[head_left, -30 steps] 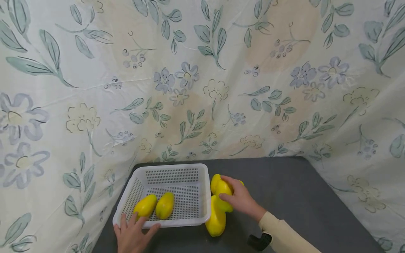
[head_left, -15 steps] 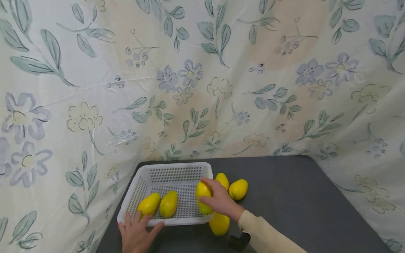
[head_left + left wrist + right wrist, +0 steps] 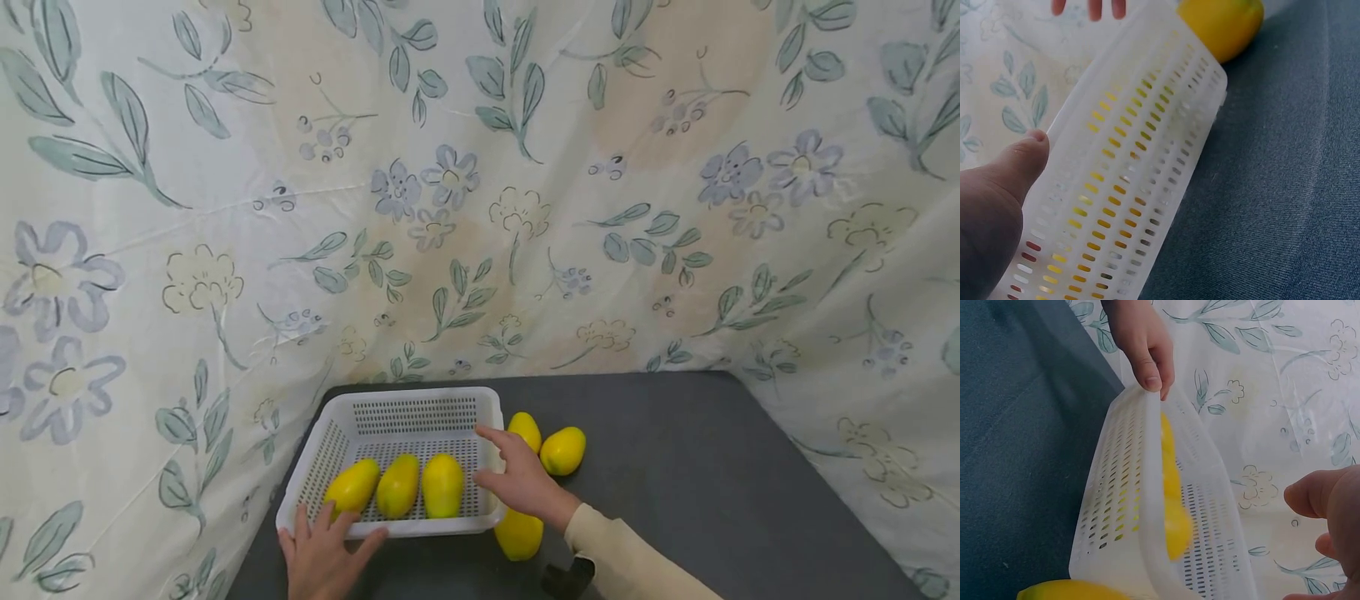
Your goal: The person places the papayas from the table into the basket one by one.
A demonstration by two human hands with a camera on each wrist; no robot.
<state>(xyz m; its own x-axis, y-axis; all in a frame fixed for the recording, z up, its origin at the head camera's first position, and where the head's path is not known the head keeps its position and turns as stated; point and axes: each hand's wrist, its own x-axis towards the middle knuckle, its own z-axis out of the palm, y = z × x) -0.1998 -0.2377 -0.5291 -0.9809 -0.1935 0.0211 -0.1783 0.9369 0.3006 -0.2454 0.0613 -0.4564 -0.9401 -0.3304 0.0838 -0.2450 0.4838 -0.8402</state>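
A white plastic basket [image 3: 420, 525] with slotted walls stands at the table's left. Three yellow mangoes lie side by side in it, the rightmost mango [image 3: 443, 487] beside the middle mango [image 3: 399, 487]. My left hand [image 3: 322, 554] grips the near-left rim, thumb outside and fingers over the inner side; the right wrist view shows this left hand [image 3: 1142, 347] too. Just over the basket's right rim, my right hand [image 3: 522, 477] has its thumb and fingers spread, holding nothing. Its thumb [image 3: 1310, 495] shows apart from the basket in the right wrist view.
Right of the basket lie two mangoes, a far mango [image 3: 525, 430] and another mango [image 3: 562, 451]. A near mango [image 3: 519, 535] sits by the basket's front-right corner, partly hidden. Floral cloth [image 3: 600, 250] hangs behind and beside the dark table [image 3: 675, 483].
My right hand carried a mango from the pile on the right into the basket and let go of it beside the other two. My left hand stayed on the rim.
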